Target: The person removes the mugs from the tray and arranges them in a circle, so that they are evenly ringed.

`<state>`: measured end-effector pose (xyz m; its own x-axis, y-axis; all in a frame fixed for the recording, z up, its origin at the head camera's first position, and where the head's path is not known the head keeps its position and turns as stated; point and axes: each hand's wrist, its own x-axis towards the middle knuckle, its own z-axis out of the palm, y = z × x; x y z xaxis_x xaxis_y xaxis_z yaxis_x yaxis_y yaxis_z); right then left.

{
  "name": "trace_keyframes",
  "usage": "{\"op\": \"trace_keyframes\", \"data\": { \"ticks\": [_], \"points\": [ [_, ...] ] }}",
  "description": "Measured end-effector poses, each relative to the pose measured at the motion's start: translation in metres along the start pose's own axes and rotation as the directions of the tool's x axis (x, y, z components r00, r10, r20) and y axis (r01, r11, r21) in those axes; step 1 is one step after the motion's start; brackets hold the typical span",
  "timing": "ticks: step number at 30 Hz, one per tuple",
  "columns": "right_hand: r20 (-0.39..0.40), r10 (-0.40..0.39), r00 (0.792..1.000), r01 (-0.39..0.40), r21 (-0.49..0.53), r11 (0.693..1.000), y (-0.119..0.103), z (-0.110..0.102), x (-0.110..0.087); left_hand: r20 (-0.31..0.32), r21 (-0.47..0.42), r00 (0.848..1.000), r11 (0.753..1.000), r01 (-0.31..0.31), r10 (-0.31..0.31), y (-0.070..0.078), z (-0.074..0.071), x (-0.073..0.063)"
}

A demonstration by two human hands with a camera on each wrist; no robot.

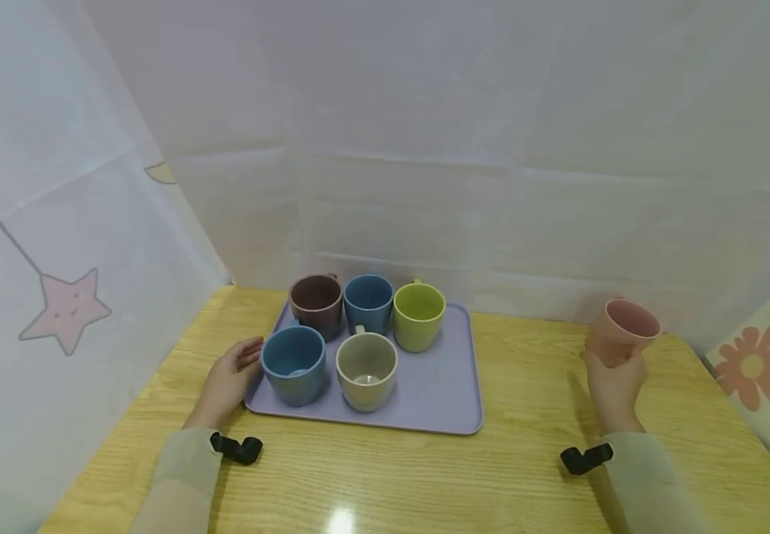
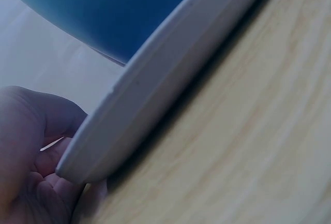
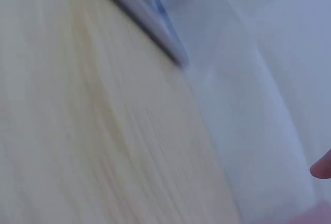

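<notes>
Clearly, right grip (image 1: 615,387) curls round pink cup (image 1: 622,331)

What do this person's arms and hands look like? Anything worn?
Left hand and right hand: no gloves. Pale greyish cuffs around both wrists, left cuff and right cuff. A small black knobbed device juts inward from each, left device and right device. No cables or markings visible.

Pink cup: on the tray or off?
Off. In the head view, the right hand holds the pink cup to the right of the purple tray, with wooden tabletop visible between them.
</notes>
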<state>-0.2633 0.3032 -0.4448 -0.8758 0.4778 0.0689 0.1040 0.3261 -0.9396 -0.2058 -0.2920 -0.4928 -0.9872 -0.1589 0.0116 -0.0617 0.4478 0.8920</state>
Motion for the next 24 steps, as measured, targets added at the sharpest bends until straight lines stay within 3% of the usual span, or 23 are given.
{"op": "trace_keyframes", "data": {
  "ticks": [3, 5, 10, 16, 24],
  "points": [
    [0.116, -0.011, 0.993, 0.007, 0.037, 0.999, -0.011, 0.016, -0.024, 0.003, 0.005, 1.0, 1.0, 0.002, -0.002, 0.001, 0.0, -0.001],
    [0.209, -0.02, 0.978, 0.015, 0.026, 1.0, -0.021, 0.026, -0.039, 0.002, 0.011, 1.0, 1.0, 0.003, -0.003, 0.001, 0.0, -0.001],
    [0.356, -0.076, 0.932, 0.066, 0.041, 0.997, -0.039, 0.054, -0.065, 0.0, 0.016, 1.0, 1.0, -0.01, 0.01, -0.001, 0.0, 0.0],
    [0.417, -0.132, 0.899, 0.094, 0.112, 0.989, -0.051, 0.091, -0.08, -0.003, 0.006, 1.0, 1.0, -0.014, 0.014, -0.004, 0.001, 0.002],
    [0.437, -0.178, 0.882, 0.094, 0.206, 0.974, -0.062, 0.132, -0.089, -0.012, 0.009, 1.0, 1.0, -0.015, 0.015, -0.003, 0.001, 0.001]
  ]
}}
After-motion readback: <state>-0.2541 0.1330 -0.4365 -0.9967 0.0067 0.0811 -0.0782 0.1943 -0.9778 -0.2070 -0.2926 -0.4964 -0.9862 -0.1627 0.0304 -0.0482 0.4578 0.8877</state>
